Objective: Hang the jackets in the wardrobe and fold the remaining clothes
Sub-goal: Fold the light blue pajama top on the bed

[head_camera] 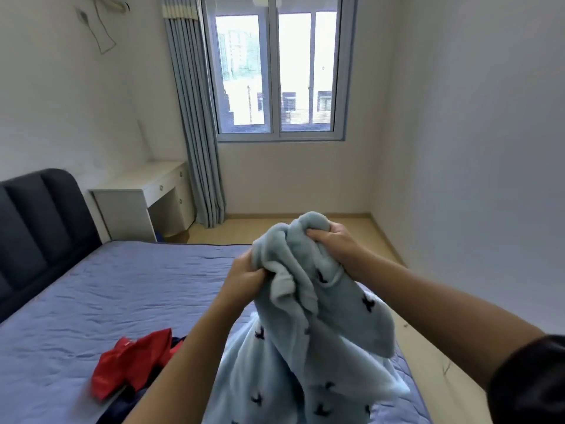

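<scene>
While both hands are raised over the bed (122,286), a pale blue fleece garment (305,347) with small dark prints hangs from them, its lower part draping down toward the near edge of the mattress. Left hand (244,275): fingers curled tight into a bunched fold on the garment's left side. Right hand (331,240): closed round a gathered wad at the top, a little higher and farther out. Judgement: it is gripped high so the cloth falls free and an edge or collar can be found before hanging or folding; I cannot tell whether it is a jacket. A red garment (131,367) lies crumpled on the bed at lower left, against something navy (180,341); neither is being handled. Surface: blue quilted sheet, lightly creased. Room: dark padded headboard (39,221), white desk (143,185) beside it, grey-blue curtain (195,133), window (275,78) in the far wall, pale wood floor (275,229).
</scene>
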{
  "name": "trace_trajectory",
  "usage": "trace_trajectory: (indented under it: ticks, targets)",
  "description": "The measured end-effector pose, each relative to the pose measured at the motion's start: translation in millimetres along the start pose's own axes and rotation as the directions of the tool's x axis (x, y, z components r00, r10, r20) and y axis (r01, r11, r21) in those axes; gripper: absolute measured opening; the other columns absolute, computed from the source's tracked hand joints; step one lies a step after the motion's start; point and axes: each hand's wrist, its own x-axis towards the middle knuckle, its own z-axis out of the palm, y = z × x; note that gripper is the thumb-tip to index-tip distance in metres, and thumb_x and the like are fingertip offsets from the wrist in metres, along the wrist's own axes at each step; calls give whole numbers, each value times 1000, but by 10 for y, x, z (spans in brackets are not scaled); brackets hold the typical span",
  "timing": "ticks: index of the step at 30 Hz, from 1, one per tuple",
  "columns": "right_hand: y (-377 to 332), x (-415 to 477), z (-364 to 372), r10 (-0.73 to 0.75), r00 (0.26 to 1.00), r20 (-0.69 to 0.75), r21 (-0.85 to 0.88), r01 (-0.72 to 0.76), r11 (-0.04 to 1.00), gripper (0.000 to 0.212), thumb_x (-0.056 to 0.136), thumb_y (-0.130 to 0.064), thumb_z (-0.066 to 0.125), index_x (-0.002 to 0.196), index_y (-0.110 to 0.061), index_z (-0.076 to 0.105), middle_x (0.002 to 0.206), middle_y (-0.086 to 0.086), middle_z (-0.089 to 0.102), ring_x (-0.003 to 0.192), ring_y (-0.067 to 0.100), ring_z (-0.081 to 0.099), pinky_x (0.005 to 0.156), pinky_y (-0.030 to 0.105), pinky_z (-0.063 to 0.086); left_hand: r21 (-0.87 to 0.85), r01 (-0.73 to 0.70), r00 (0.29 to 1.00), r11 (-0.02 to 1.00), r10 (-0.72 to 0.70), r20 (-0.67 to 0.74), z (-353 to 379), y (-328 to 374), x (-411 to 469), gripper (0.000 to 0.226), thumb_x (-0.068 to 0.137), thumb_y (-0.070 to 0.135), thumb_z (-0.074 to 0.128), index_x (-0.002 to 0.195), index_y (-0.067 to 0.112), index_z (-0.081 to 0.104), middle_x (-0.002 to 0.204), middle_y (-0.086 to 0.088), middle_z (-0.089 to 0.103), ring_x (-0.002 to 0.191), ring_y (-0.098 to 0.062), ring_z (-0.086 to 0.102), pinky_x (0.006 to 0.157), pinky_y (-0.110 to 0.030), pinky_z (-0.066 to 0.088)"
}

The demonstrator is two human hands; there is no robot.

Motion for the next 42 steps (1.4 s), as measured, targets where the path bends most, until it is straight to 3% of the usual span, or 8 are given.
trace_trajectory:
  ticks: [4, 13, 17, 21, 25, 33, 37, 42]
  targets:
    - [82, 103, -156, 28, 996, -80, -103, -37, 994, 17, 94, -10, 56, 108, -5, 65, 100, 9, 67, 92, 18, 61, 87, 32, 50, 170, 148, 938, 974, -84, -335, -271, -389, -37, 14, 84, 9, 55, 93, 16, 64, 86, -1, 66, 89, -23, 61, 71, -31, 46]
    - [148, 248, -295, -2, 998, -64, -288, -16, 957, 11, 90, -15, 62, 98, -12, 68, 96, 4, 69, 91, 18, 63, 83, 30, 51, 280, 167, 922, 945, -48, -385, -299, -585, 18, 35, 88, -1, 44, 87, 27, 64, 80, 4, 65, 78, -11, 58, 62, -23, 41]
    - [126, 254, -527, -166, 986, 29, -826, 117, 552, 31, 84, -34, 63, 59, -25, 48, 64, -12, 55, 74, 19, 56, 67, 34, 44, -71, 184, 832, 980, -194, -520, -366, -564, 82, 27, 90, -2, 44, 93, 17, 63, 89, -2, 64, 92, -24, 59, 70, -27, 46]
    - [71, 276, -671, -158, 987, -2, -884, 72, 463, 33, 85, -42, 60, 61, -23, 47, 67, -7, 54, 81, 25, 58, 72, 40, 48, 535, 101, 933, 839, 106, -343, -568, -567, 205, 14, 89, 10, 54, 90, 20, 64, 78, 0, 62, 74, -18, 54, 57, -29, 37]
    - [8, 332, -587, -168, 984, -63, -761, 61, 646, 20, 87, -34, 64, 85, -15, 67, 82, -1, 64, 85, 19, 59, 69, 29, 39, 694, 210, 968, 688, -47, -246, -512, -611, 311, 13, 93, 18, 50, 89, 21, 62, 81, -6, 63, 79, -28, 56, 61, -34, 41]
    - [-95, 354, -114, -42, 999, 19, -321, 46, 946, 18, 89, -19, 63, 97, -4, 68, 97, 12, 69, 90, 22, 64, 86, 37, 52, 341, 151, 955, 928, -226, 190, 150, -569, 153, 71, 70, 36, 76, 129, 37, 36, 110, 22, 52, 99, 4, 51, 76, -24, 44]
    - [-47, 388, 23, -8, 993, 121, -266, 40, 963, 19, 89, -19, 63, 102, -6, 67, 96, 7, 68, 88, 17, 63, 84, 35, 52, 130, 208, 976, 970, -197, -87, 473, -429, 269, 31, 74, 34, 65, 99, 16, 62, 93, -3, 70, 85, -15, 64, 76, -44, 56]
    - [361, 346, -251, 273, 942, 197, -156, -245, 957, 34, 99, -45, 42, 105, -18, 62, 87, 0, 65, 70, 13, 64, 58, 29, 53, -319, 190, 943, 929, -262, -203, 348, -364, 443, 15, 95, 21, 51, 91, 22, 66, 78, 5, 73, 78, -12, 68, 60, -24, 54]
